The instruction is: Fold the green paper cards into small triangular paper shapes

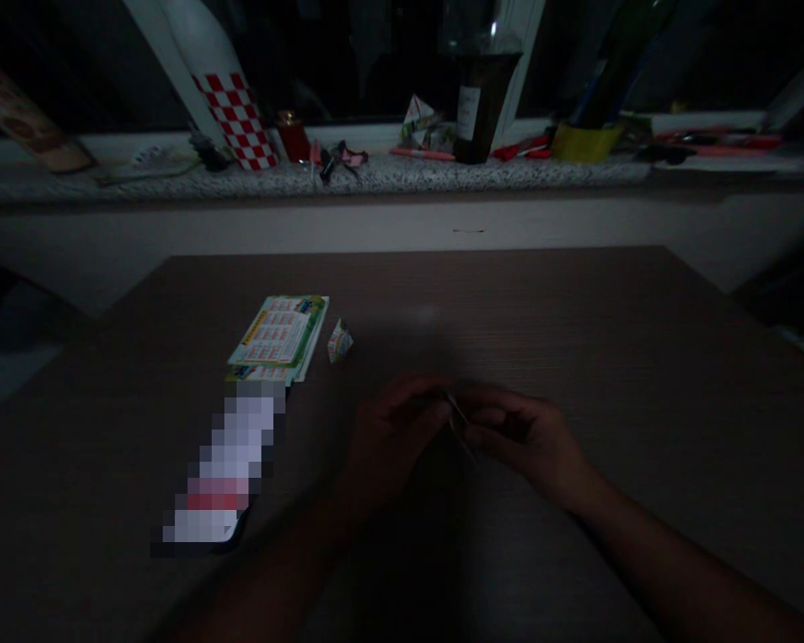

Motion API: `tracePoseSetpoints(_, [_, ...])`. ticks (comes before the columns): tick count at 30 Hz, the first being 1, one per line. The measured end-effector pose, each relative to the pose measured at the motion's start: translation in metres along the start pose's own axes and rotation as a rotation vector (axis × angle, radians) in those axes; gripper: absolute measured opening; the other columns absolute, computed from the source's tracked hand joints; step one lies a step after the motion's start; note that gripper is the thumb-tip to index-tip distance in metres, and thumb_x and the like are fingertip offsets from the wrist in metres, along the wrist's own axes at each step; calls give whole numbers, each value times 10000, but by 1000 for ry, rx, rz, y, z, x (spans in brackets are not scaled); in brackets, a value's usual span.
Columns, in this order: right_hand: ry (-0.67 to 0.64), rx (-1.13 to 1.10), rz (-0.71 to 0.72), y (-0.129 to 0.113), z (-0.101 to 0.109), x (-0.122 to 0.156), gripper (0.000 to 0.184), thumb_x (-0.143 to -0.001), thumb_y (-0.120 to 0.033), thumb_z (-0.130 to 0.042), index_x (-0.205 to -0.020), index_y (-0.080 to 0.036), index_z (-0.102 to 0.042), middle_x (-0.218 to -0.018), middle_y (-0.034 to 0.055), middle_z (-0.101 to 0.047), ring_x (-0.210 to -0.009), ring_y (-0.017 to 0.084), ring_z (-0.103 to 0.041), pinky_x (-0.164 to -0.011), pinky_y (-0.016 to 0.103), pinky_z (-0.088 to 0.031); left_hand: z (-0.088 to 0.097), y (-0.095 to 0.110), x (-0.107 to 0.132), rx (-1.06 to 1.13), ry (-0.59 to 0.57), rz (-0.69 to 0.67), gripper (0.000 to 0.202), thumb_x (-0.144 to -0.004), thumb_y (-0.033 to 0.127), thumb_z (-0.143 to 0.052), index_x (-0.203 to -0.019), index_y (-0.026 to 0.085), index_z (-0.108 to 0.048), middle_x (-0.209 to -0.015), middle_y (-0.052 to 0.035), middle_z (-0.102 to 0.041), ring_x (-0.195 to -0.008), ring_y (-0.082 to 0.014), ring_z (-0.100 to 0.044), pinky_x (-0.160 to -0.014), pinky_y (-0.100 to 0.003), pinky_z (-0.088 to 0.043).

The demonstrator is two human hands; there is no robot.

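Note:
Over the middle of the dark wooden table, my left hand [395, 433] and my right hand [532, 438] meet around a small, thin piece of folded paper [458, 416]. Each hand pinches it between thumb and fingers, and it is seen nearly edge-on, so its shape is hard to make out in the dim light. Left of the hands, a small folded paper shape [339, 341] stands on the table. Beside that lies a stack of printed calendar cards [278, 332], green and white with orange print.
A phone [228, 464] with a blurred-out lit screen lies before the cards. Along the speckled stone windowsill [402, 179] stand a red-and-white checkered bottle [238, 121], a dark labelled bottle [482, 103], a yellow-based green bottle [586, 141], a folded paper shape [417, 123] and small clutter.

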State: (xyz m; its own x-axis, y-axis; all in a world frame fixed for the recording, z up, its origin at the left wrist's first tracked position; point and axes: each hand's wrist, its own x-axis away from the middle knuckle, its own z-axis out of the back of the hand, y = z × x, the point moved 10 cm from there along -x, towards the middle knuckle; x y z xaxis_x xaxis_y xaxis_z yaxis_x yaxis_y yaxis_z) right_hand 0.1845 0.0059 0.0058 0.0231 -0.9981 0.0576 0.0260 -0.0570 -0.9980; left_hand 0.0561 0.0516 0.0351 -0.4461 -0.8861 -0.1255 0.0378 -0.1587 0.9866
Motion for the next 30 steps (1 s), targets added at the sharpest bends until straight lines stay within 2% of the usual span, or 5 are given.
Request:
tracePoseSetpoints(8, [153, 317, 239, -19, 13, 8, 344, -814, -211, -578, -1156, -180, -596, -911, 72, -713, -811, 188, -670, -640, 265, -521, -16, 30, 13, -315, -53, -320, 226, -833, 190, -630, -1056, 208, -657, -1076, -61, -671, -992, -175, -627, -879, -300, -488])
tracePoseSetpoints(13, [188, 435, 300, -24, 15, 10, 363, -817, -146, -545, -1174, -194, -588, -1061, 90, -712, -912, 200, -681, -771, 299, -539, -23, 37, 18, -370, -61, -391, 217, -830, 171, -633, -1044, 203, -655, -1056, -64, -676, -959, -166, -638, -850, -279, -501])
tracePoseSetpoints(20, [211, 399, 305, -21, 20, 9, 338, -798, -166, -615, -1135, -189, -608, -1029, 90, -718, -870, 196, -685, -718, 285, -546, -29, 48, 24, -333, -149, -487, 245, -812, 146, -639, -1055, 176, -650, -1093, -88, -664, -995, -170, -634, -869, -274, -498])
tracePoseSetpoints(26, [186, 460, 421, -35, 17, 15, 302, -802, -145, -617, -1094, -219, -636, -974, 56, -732, -830, 186, -694, -716, 294, -549, -3, 6, 4, -69, -3, -62, 156, -853, 247, -611, -983, 187, -673, -961, -36, -685, -902, -151, -634, -804, -251, -489])
tracePoseSetpoints(30, [119, 461, 563, -51, 6, 20, 267, -810, -95, -610, -1038, -226, -655, -1032, 61, -719, -936, 190, -686, -806, 307, -541, -13, -33, 1, 251, -38, 260, 174, -784, 276, -700, -928, 179, -696, -883, -14, -712, -815, -133, -633, -743, -223, -485])
